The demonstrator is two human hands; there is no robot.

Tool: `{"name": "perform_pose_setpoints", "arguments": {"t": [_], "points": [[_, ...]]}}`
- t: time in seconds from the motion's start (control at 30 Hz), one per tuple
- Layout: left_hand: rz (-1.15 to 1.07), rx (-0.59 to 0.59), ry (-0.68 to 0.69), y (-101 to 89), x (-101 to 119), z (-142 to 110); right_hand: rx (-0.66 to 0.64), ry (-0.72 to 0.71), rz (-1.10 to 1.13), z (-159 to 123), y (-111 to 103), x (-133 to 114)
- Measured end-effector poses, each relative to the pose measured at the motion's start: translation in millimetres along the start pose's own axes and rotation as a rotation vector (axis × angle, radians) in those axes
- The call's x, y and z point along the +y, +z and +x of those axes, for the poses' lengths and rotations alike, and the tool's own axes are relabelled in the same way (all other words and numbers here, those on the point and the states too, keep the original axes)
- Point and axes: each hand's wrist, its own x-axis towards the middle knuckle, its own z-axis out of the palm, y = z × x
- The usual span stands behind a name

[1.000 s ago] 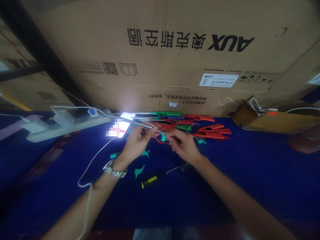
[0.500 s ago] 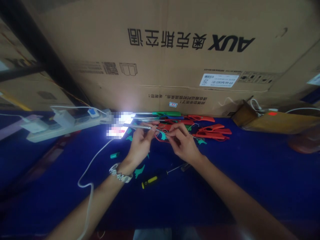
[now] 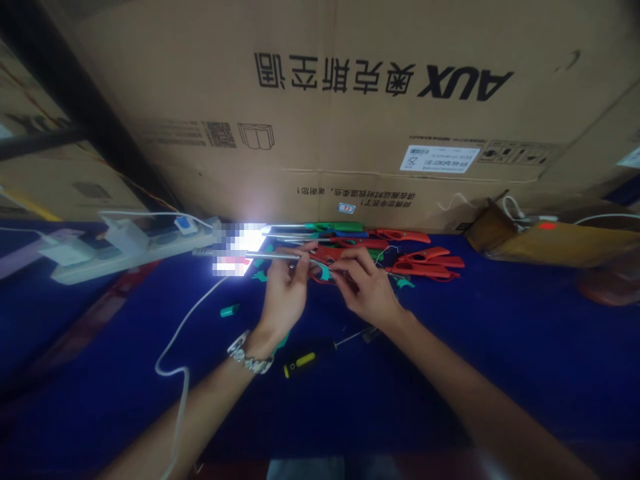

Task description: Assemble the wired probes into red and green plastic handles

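A slim metal tube [image 3: 270, 255] is gripped between the thumb and fingers of my left hand [image 3: 286, 293], pointing left over a bright screen. Just to the right, my right hand [image 3: 367, 287] pinches what looks like a thin wire at the tube's near end; its fingertips partly hide it. Behind and between both hands lie long-nosed lighters with red handles [image 3: 425, 270] and a green handle [image 3: 340, 227]. A small teal plastic piece [image 3: 324, 271] shows under the gap between my hands.
A yellow-and-black screwdriver [image 3: 306, 360] lies on the blue cloth [image 3: 400, 413] below my hands, with a green cap [image 3: 229, 311] to the left. A power strip [image 3: 135, 257], a white cable [image 3: 170, 369] and a glowing screen [image 3: 253, 239] stand left. A large carton [image 3: 330, 153] closes off the back.
My left hand has shifted slightly right and turned, and the tube lies more level and reaches further left. The left wrist now covers most of a teal piece on the cloth.
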Motion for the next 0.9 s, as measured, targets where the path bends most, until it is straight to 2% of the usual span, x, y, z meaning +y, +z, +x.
{"name": "perform_pose_setpoints", "arguments": {"t": [0.2, 0.4, 0.63, 0.73, 0.9], "points": [[-0.111, 0.027, -0.036, 5.1, 2, 0, 0.049, -0.066, -0.106, 1, -1, -3], [-0.127, 0.079, -0.025, 3.5, 1, 0, 0.063, -0.067, -0.163, 1, 1, -4], [-0.195, 0.062, -0.083, 0.3, 4, 0, 0.081, -0.049, -0.113, 1, -2, -4], [-0.203, -0.026, -0.203, -7.6, 12, 6, 0.071, -0.013, -0.066, 0, -4, -3], [-0.157, -0.294, -0.402, -31.5, 19, 22, 0.032, 0.045, 0.091, -4, -3, 0]]}}
